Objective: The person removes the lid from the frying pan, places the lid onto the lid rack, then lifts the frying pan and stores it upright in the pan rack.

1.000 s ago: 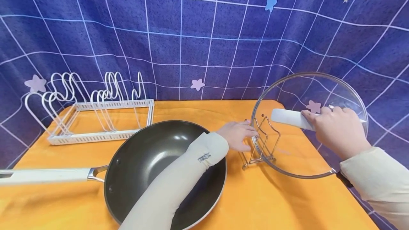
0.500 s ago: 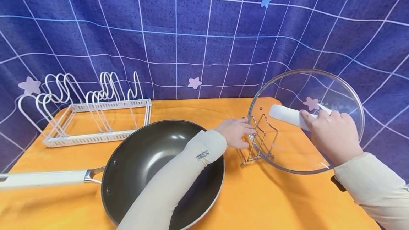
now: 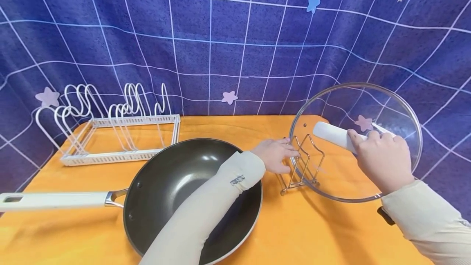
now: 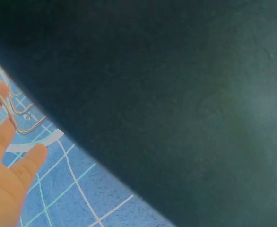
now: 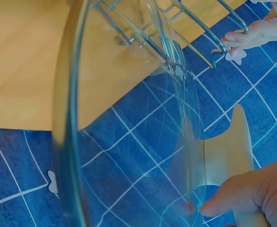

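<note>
My right hand grips the white handle of a large clear glass lid with a metal rim. The lid stands on edge, its left side within a small gold-coloured wire lid rack. In the right wrist view the thumb lies along the white handle. With fingers spread, my left hand touches the left end of the rack; the left wrist view shows the rack's wire crossing its fingers. Below my left forearm lies a dark wok with a cream handle pointing left.
A white wire rack with tall curved dividers stands at the back left. An orange cloth covers the table. Directly behind it hangs a blue grid-patterned curtain with stars.
The head view shifts slightly and returns. My right hand has moved a little to the left on the lid, while the lid stays upright in the rack. My left hand keeps its place.
</note>
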Tool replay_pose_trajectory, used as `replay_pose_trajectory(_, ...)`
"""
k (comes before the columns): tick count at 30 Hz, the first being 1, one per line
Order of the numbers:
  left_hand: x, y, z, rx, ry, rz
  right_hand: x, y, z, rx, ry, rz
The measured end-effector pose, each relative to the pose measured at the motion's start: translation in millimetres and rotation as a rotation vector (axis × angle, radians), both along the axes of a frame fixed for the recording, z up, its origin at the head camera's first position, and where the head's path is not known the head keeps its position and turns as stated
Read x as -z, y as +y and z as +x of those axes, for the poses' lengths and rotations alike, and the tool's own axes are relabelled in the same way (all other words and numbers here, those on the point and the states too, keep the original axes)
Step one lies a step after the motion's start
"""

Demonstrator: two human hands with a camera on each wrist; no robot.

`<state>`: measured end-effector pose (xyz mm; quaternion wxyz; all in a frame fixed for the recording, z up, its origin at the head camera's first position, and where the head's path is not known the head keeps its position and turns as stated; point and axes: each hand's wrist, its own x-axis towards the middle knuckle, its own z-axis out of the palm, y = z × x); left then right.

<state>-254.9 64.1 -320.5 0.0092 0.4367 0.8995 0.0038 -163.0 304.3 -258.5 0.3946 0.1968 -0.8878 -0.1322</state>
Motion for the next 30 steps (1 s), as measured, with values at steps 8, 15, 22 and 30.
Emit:
replay_pose_trajectory(8, 2.4, -1.7, -0.3, -0.007, -0.007, 0.004, 1.8, -1, -3.5, 0.004, -0.006, -0.004)
replay_pose_trajectory(15, 2.3, -0.5, 0.4, -0.005, -0.018, 0.004, -0.9, -2, -7.0, 0.015, -0.038, -0.003)
replay_pose_trajectory(22, 4.3, -0.3, -0.3, -0.001, -0.022, -0.001, 2.2, -7, -12.7, 0.027, -0.036, -0.011)
replay_pose_trajectory(30, 5.5, -0.7, -2.2, 0.004, -0.004, -0.006, 9.6, -12, -15.9, 0.037, 0.037, -0.029)
